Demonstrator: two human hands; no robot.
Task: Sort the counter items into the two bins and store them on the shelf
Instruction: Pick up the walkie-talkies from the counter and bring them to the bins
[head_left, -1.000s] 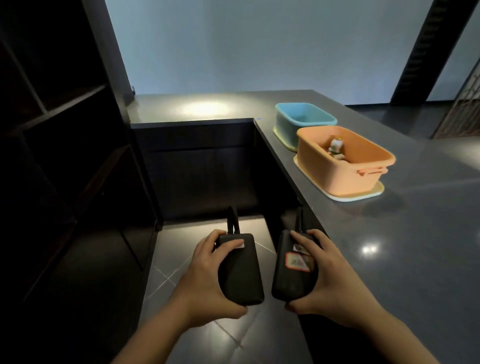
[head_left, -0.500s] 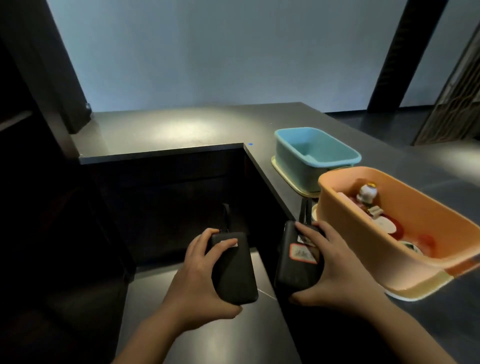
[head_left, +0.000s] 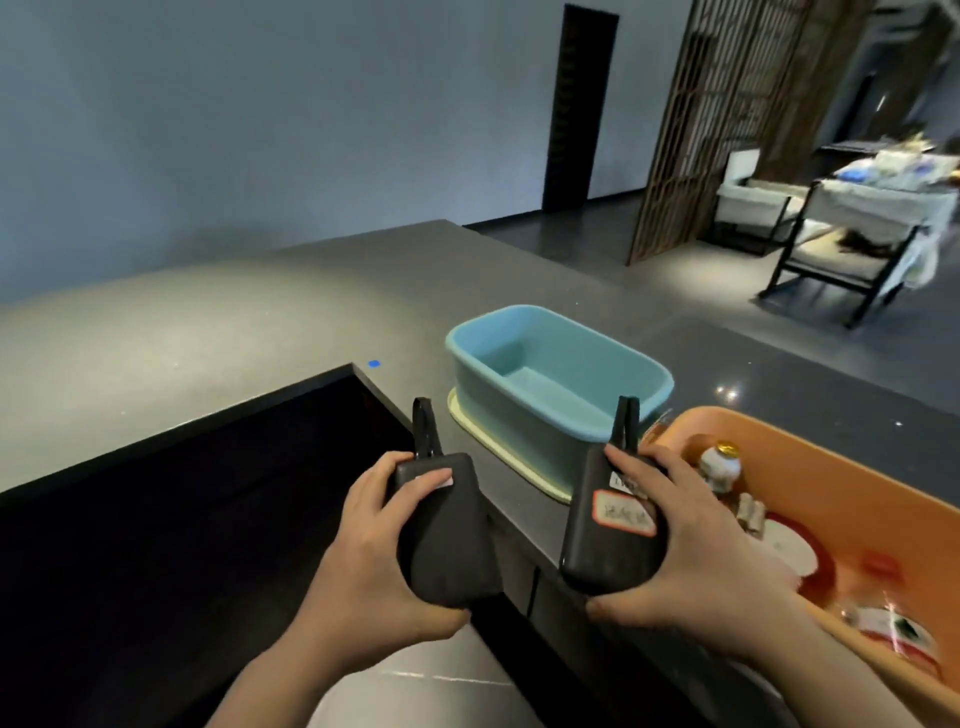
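Your left hand (head_left: 374, 540) grips a black handheld device w/ a clip on top (head_left: 444, 530); thumb lies across its upper face, next to a small pale sticker, writing too small to read. Your right hand (head_left: 696, 566) grips a second black handheld device w/ clip (head_left: 613, 525), fingers wrapped over its right edge, thumb under the bottom corner. That one carries a white label w/ red border (head_left: 623, 513); handwritten marks on it are blurred, can't read them. A smaller white tag sits just above it, partly under your fingers, also illegible.

Both devices are held upright, side by side but apart, in front of the near edge of the dark grey worktop (head_left: 260, 322).

On the worktop, the light blue rectangular plastic bin (head_left: 558, 384) sits on a cream lid or tray (head_left: 498, 457); nothing shows inside it. Just right of it, near your right hand, is the orange plastic bin (head_left: 841, 499), cut off by the frame edge. Inside: a small bottle w/ gold cap (head_left: 721, 465), a red-and-white round item (head_left: 795, 551), and other bits w/ red-white packaging lower down, too blurred to identify.

A small blue dot (head_left: 373, 364) marks the worktop at the inner corner. Behind, far right: a slatted wooden screen (head_left: 727, 119) and dark-framed chairs w/ pale cushions (head_left: 852, 234).
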